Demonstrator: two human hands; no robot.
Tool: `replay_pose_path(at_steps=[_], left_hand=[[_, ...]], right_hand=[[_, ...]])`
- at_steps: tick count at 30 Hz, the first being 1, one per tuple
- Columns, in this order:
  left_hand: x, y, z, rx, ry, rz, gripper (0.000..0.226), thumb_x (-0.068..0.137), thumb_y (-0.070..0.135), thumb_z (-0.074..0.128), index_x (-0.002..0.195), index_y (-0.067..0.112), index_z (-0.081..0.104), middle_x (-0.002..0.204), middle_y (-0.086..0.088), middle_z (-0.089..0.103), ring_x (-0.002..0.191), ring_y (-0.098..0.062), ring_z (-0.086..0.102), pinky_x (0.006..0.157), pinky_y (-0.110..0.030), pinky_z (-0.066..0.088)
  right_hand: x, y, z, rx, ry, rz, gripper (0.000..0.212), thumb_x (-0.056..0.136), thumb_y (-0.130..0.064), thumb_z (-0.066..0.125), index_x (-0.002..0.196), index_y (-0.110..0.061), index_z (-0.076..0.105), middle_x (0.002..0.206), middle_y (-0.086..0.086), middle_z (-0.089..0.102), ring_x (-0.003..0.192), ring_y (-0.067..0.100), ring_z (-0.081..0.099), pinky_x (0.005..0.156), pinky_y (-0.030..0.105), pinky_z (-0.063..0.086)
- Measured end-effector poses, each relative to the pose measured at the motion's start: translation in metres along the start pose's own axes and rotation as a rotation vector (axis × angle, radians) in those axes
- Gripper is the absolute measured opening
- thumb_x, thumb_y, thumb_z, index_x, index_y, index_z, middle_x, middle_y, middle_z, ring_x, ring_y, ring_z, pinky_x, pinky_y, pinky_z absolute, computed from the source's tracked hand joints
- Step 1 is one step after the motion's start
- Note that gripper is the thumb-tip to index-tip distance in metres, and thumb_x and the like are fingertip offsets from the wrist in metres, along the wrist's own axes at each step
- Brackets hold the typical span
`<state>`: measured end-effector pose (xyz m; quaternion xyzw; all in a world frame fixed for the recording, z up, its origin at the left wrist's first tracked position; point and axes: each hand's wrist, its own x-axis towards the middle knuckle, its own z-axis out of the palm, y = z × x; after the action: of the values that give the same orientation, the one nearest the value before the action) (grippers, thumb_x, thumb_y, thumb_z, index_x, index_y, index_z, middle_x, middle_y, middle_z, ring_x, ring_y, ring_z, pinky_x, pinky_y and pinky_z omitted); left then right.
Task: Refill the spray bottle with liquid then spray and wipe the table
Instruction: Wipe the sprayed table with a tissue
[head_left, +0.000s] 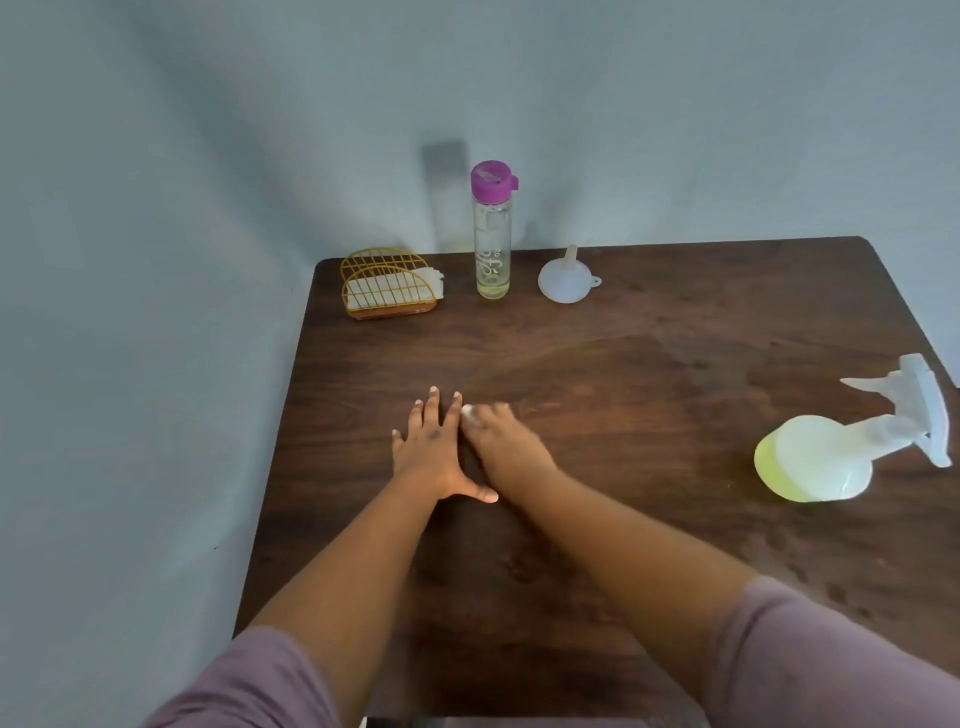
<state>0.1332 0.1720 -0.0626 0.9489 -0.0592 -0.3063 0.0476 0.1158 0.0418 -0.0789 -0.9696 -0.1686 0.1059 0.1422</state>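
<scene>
**Fingers on the brown table**

Fingers (431, 410) of the left hand (431, 452) lie straight and spread out, flat on the dark wooden table (649, 364). This hand holds nothing. Its thumb sticks out toward 3 o'clock, under the other wrist.

Right beside it, at 3 o'clock, is the right hand (506, 441). This hand looks blurry. Its fingers are bent down around a small white wad (470, 413), which peeks out at the fingertips and sits on the table. It cannot be told if the wad is paper or cloth. The two hands touch or nearly touch.

Both arms come from 6 o'clock, with mauve sleeves (831, 660) pushed up.

At 3 o'clock from the hands, well apart, the spray bottle (815, 462) lies near the table's right edge. It has yellow-green liquid inside, and its white trigger head points to 2 o'clock.

At 12 o'clock, by the wall, stands a tall clear bottle (492, 244) with a purple cap. It has a little pale liquid at the bottom. Just at its 3 o'clock sits a white funnel (566, 278), wide end down. At its 9 o'clock is a yellow wire holder (384, 280) with white napkins inside.
</scene>
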Motion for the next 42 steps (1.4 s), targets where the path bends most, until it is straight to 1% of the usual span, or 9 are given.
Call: replay_pose_path(at_steps=[4, 10, 14, 20, 23, 29, 33, 36, 42], left_hand=[[-0.003, 0.001, -0.001, 0.003, 0.003, -0.004, 0.147, 0.048, 0.068, 0.083, 0.154, 0.032, -0.013, 0.161, 0.001, -0.024, 0.15, -0.026, -0.013, 0.119, -0.057, 0.009], [-0.019, 0.008, 0.003, -0.047, 0.038, -0.048, 0.132, 0.058, 0.065, 0.081, 0.155, 0.029, 0.0, 0.163, -0.004, -0.009, 0.15, -0.032, -0.003, 0.118, -0.057, 0.015], [-0.038, 0.012, 0.021, -0.108, 0.105, -0.107, 0.111, 0.07, 0.063, 0.074, 0.154, 0.026, 0.011, 0.162, -0.008, 0.002, 0.147, -0.033, 0.008, 0.115, -0.057, 0.025], [-0.064, 0.025, 0.044, -0.142, 0.152, -0.123, 0.089, 0.083, 0.056, 0.066, 0.152, 0.025, 0.02, 0.159, -0.007, 0.009, 0.144, -0.031, 0.015, 0.111, -0.054, 0.032], [-0.075, 0.029, 0.052, -0.151, 0.152, -0.134, 0.087, 0.084, 0.055, 0.065, 0.152, 0.024, 0.019, 0.159, -0.007, 0.009, 0.143, -0.031, 0.016, 0.111, -0.053, 0.032], [-0.096, 0.037, 0.07, -0.158, 0.183, -0.156, 0.081, 0.088, 0.054, 0.061, 0.151, 0.022, 0.022, 0.158, -0.009, 0.013, 0.142, -0.031, 0.019, 0.109, -0.053, 0.034], [-0.105, 0.042, 0.078, -0.166, 0.181, -0.155, 0.079, 0.089, 0.052, 0.06, 0.151, 0.022, 0.022, 0.158, -0.008, 0.013, 0.142, -0.032, 0.019, 0.11, -0.054, 0.032], [-0.107, 0.043, 0.08, -0.167, 0.183, -0.153, 0.08, 0.089, 0.054, 0.059, 0.152, 0.023, 0.021, 0.158, -0.008, 0.012, 0.142, -0.033, 0.018, 0.112, -0.056, 0.03], [-0.108, 0.041, 0.08, -0.164, 0.179, -0.149, 0.084, 0.086, 0.056, 0.061, 0.152, 0.024, 0.021, 0.158, -0.006, 0.012, 0.141, -0.032, 0.018, 0.11, -0.056, 0.032]], right_hand=[[-0.043, 0.023, 0.01, -0.037, -0.013, -0.161, 0.052, 0.094, -0.017, 0.046, 0.144, -0.013, 0.036, 0.145, 0.006, 0.038, 0.127, 0.028, 0.037, 0.104, 0.039, 0.042], [-0.122, 0.14, -0.026, 0.03, 0.227, 0.663, 0.056, 0.092, -0.003, 0.036, 0.146, -0.017, 0.033, 0.137, 0.008, 0.041, 0.123, 0.029, 0.034, 0.096, 0.041, 0.043], [-0.136, 0.12, -0.025, 0.0, 0.22, 0.813, 0.05, 0.092, -0.003, 0.035, 0.142, -0.011, 0.035, 0.13, 0.013, 0.04, 0.118, 0.031, 0.036, 0.09, 0.041, 0.045], [-0.144, 0.0, 0.014, -0.016, 0.005, -0.002, 0.051, 0.096, -0.01, 0.039, 0.145, -0.016, 0.031, 0.138, 0.004, 0.04, 0.119, 0.027, 0.04, 0.095, 0.04, 0.047], [-0.17, 0.017, 0.018, -0.107, -0.102, -0.279, 0.056, 0.095, -0.012, 0.042, 0.149, -0.016, 0.027, 0.141, 0.005, 0.039, 0.117, 0.028, 0.04, 0.094, 0.04, 0.048], [-0.228, 0.13, -0.013, -0.06, 0.124, 0.505, 0.057, 0.091, -0.002, 0.038, 0.147, -0.012, 0.029, 0.137, 0.008, 0.041, 0.122, 0.027, 0.037, 0.097, 0.038, 0.045], [-0.243, 0.12, -0.015, -0.153, 0.09, 0.712, 0.051, 0.093, -0.003, 0.037, 0.144, 0.0, 0.029, 0.131, 0.015, 0.041, 0.116, 0.03, 0.041, 0.093, 0.035, 0.046], [-0.236, 0.066, 0.0, -0.078, 0.048, 0.562, 0.047, 0.095, -0.004, 0.034, 0.142, -0.006, 0.031, 0.135, 0.011, 0.038, 0.118, 0.028, 0.039, 0.089, 0.035, 0.049], [-0.234, 0.004, 0.022, -0.15, -0.139, -0.269, 0.054, 0.096, -0.011, 0.043, 0.148, -0.013, 0.028, 0.132, 0.009, 0.043, 0.114, 0.029, 0.042, 0.084, 0.041, 0.049]])
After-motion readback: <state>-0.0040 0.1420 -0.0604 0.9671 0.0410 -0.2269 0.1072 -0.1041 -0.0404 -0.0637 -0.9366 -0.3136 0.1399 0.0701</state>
